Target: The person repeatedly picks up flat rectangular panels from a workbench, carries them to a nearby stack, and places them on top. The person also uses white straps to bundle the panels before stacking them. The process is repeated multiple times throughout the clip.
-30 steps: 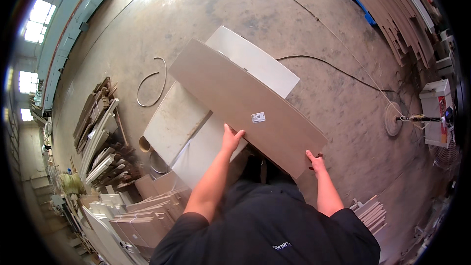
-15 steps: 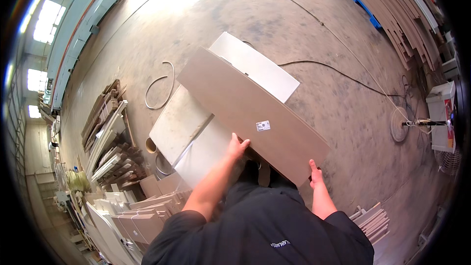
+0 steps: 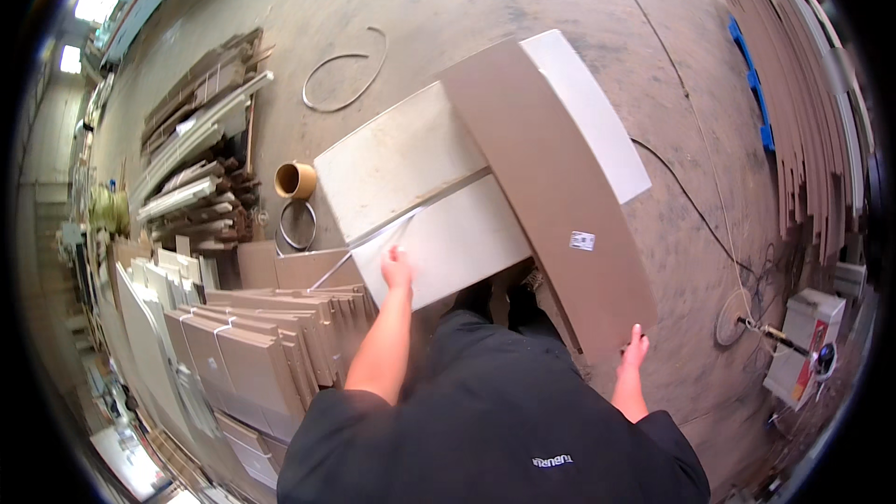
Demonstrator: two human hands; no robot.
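The long brown panel lies slantwise over the pale boards, and a small white label is on its face, toward the lower end. I see the right hand at this lower end, by the corner; its fingers are partly hidden, so I cannot tell if they grip the edge. The left hand is apart from the panel, above the nearer pale board, with the fingers a little bent; whether it holds something, I cannot tell. Beyond the nearer board is another pale board, and a white board shows from under the panel's right side. On the concrete floor, to the left, stands a cardboard tube.
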